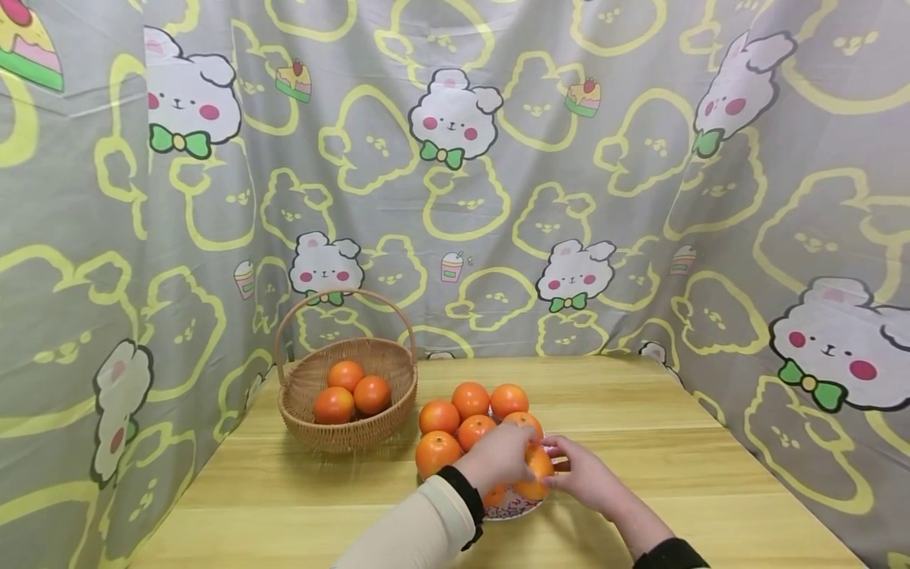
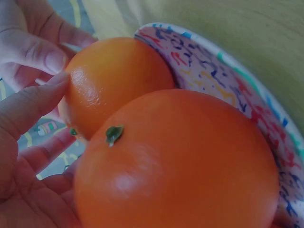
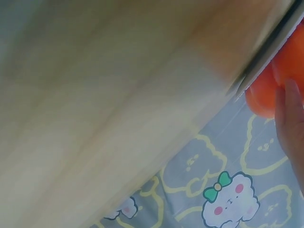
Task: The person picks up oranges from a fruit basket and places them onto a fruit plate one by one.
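A plate with a colourful scribbled pattern [image 2: 209,71] bears several oranges, partly hidden by the hands in the head view. My left hand [image 1: 501,457] reaches over it, thumb and fingers about an orange [image 2: 118,80] at the plate's right side. From the right, my right hand [image 1: 584,474] touches that orange with thumb and fingertips. Closer to the left wrist camera lies a bigger-looking orange [image 2: 190,161] with a green stem nub. At the edge of the right wrist view, a finger [image 3: 290,107] lies straight against an orange [image 3: 261,95].
A wicker basket [image 1: 298,427] with a tall handle stands left of the plate and contains three oranges [image 1: 345,375]. The wooden table [image 1: 640,395] is bounded by a grey cartoon-patterned curtain [image 1: 455,205] at the back and sides.
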Tool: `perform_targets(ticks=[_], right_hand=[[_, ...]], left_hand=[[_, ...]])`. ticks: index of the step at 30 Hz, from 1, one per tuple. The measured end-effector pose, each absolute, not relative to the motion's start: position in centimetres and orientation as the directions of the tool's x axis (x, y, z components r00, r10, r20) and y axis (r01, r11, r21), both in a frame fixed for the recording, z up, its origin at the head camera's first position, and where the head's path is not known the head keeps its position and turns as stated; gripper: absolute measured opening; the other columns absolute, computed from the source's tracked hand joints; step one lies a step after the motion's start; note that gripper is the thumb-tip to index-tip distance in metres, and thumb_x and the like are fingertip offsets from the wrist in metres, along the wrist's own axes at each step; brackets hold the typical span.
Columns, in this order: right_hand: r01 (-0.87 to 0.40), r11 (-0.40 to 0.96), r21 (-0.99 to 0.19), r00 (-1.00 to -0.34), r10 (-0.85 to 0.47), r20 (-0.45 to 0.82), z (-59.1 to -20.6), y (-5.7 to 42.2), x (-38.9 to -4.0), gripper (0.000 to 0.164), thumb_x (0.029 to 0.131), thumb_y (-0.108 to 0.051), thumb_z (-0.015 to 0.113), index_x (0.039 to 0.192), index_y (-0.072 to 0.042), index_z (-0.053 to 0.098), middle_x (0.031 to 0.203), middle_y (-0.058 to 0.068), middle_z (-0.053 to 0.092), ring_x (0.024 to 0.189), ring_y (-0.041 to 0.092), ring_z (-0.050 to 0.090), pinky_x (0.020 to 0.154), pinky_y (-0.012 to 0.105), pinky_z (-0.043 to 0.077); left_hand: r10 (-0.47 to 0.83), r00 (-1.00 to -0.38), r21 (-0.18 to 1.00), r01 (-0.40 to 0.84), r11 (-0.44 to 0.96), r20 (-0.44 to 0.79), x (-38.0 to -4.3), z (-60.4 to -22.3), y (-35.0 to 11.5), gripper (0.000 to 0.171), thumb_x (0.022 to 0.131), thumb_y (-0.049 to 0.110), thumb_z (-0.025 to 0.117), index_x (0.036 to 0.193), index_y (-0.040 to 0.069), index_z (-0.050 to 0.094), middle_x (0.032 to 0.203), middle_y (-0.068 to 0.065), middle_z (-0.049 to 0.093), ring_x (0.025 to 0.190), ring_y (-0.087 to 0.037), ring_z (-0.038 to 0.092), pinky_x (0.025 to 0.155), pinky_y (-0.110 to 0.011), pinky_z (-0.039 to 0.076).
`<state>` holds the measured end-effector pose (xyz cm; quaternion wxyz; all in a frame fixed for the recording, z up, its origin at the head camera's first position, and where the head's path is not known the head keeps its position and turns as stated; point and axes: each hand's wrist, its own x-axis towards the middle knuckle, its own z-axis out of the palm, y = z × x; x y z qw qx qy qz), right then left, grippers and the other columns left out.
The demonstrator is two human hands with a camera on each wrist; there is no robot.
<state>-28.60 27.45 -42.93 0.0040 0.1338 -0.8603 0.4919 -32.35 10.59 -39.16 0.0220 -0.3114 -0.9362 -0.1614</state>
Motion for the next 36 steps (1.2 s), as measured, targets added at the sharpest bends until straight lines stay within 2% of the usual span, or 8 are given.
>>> perform_targets(ticks=[7, 17, 22, 27, 31, 36], right_hand=[[-0.239, 0.489, -0.839, -0.959, -0.256, 0.124, -42.8, 27.3, -28.5, 0.057, 0.074, -0.014, 0.074, 0.124, 0.0, 0.049, 0.114, 0.024, 0.051, 0.097, 0.035, 0.057, 0.073, 0.035, 0.052], [-0.227, 0.507, -0.831, -0.963, -0.244, 0.114, -42.6, 27.3, -28.5, 0.058, 0.074, -0.014, 0.075, 0.124, 0.0, 0.048, 0.111, 0.022, 0.053, 0.095, 0.034, 0.058, 0.072, 0.038, 0.052], [-0.21, 0.512, -0.833, -0.968, -0.226, 0.105, -42.3, 27.3, -28.6, 0.06, 0.074, -0.019, 0.075, 0.124, -0.001, 0.048, 0.112, 0.022, 0.053, 0.096, 0.034, 0.057, 0.073, 0.039, 0.052], [-0.205, 0.528, -0.824, -0.971, -0.214, 0.105, -41.9, 27.1, -28.8, 0.059, 0.075, -0.022, 0.074, 0.124, -0.002, 0.048, 0.113, 0.021, 0.052, 0.097, 0.033, 0.057, 0.073, 0.038, 0.051], [-0.208, 0.549, -0.809, -0.973, -0.197, 0.117, -41.2, 27.1, -28.9, 0.057, 0.077, -0.021, 0.073, 0.123, -0.001, 0.048, 0.113, 0.023, 0.052, 0.098, 0.035, 0.057, 0.073, 0.04, 0.051], [-0.201, 0.552, -0.81, -0.976, -0.187, 0.115, -40.4, 27.0, -29.2, 0.057, 0.078, -0.022, 0.072, 0.125, 0.0, 0.048, 0.116, 0.025, 0.05, 0.1, 0.036, 0.055, 0.075, 0.04, 0.05]], left_hand=[[0.558, -0.821, 0.28, 0.568, 0.774, 0.121, -32.2, -39.3, 10.6, 0.05, 0.064, 0.029, 0.083, 0.108, 0.023, 0.06, 0.102, 0.005, 0.053, 0.082, -0.006, 0.051, 0.071, -0.022, 0.045], [0.561, -0.819, 0.315, 0.567, 0.761, 0.119, -32.3, -39.2, 10.2, 0.049, 0.066, 0.027, 0.081, 0.109, 0.024, 0.058, 0.108, 0.004, 0.052, 0.086, -0.006, 0.052, 0.072, -0.023, 0.045], [0.56, -0.821, 0.328, 0.563, 0.759, 0.114, -32.3, -39.0, 9.9, 0.05, 0.067, 0.026, 0.081, 0.111, 0.024, 0.058, 0.114, 0.004, 0.052, 0.091, -0.007, 0.053, 0.076, -0.025, 0.046], [0.556, -0.823, 0.351, 0.559, 0.752, 0.12, -32.5, -38.9, 9.5, 0.05, 0.068, 0.029, 0.08, 0.112, 0.024, 0.058, 0.111, 0.004, 0.052, 0.091, -0.007, 0.053, 0.074, -0.026, 0.047], [0.547, -0.829, 0.391, 0.545, 0.742, 0.117, -32.6, -38.5, 8.9, 0.052, 0.07, 0.031, 0.078, 0.116, 0.022, 0.056, 0.11, 0.001, 0.05, 0.088, -0.009, 0.052, 0.071, -0.026, 0.047], [0.543, -0.829, 0.413, 0.545, 0.73, 0.136, -32.7, -38.0, 8.3, 0.056, 0.073, 0.031, 0.076, 0.123, 0.021, 0.053, 0.117, -0.001, 0.05, 0.094, -0.011, 0.053, 0.076, -0.029, 0.047]])
